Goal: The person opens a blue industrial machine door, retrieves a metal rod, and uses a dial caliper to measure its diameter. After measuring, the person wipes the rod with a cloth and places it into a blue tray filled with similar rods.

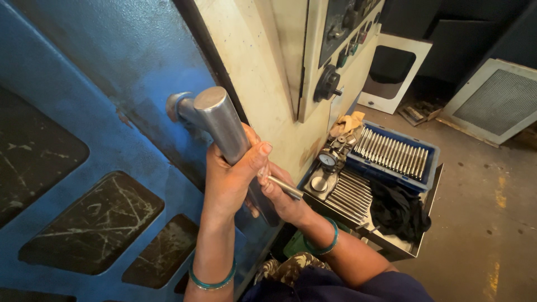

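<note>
Steel bar handle on the blue machine door is what I've got my left hand wrapped around, grip clenched tight with the thumb over the top. It sticks out from the door on a short stub and slants down toward me. My right hand sits just beside and below the left, pinching a thin metal rod between fingers and thumb, its free end poking out to the right.

Off to the right there's a blue crate packed with a neat row of the same sort of shiny rods, lying side by side. It sits in a grey metal tray which also holds another batch of rods, a dial gauge, a round metal puck and a crumpled black cloth. Some tan rag is stuffed at the far end. Cream control panel with knobs is above all that.
</note>
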Demonstrator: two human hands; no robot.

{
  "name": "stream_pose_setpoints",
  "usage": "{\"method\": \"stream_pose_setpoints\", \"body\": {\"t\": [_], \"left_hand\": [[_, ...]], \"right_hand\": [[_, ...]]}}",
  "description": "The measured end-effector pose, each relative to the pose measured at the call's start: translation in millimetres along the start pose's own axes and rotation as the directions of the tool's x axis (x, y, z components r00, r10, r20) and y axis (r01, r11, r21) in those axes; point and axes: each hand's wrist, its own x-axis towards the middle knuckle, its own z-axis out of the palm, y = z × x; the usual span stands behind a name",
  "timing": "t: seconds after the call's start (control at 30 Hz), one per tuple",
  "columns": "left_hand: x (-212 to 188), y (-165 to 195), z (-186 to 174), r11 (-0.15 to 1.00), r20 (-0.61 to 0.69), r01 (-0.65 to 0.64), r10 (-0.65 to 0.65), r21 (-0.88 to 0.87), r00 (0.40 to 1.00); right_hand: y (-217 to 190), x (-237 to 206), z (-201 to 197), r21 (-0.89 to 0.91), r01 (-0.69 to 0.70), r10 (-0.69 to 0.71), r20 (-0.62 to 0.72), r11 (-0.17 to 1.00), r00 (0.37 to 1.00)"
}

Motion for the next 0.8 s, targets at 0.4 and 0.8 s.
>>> {"method": "stream_pose_setpoints", "body": {"t": [0.4, 0.8], "left_hand": [[1.3, -0.1, 1.3, 0.999, 0.033, -0.040, 0.040, -0.007, 0.999], [0.2, 1.0, 1.3, 1.000, 0.013, 0.003, -0.003, 0.021, 1.000]], "right_hand": [[-1.2, -1.3, -0.1, 0.012, -0.032, 0.032, -0.017, 0.999, 0.999], [14.5, -5.5, -5.3, -0.014, -0.012, 0.011, -0.041, 1.000, 0.999]]}}
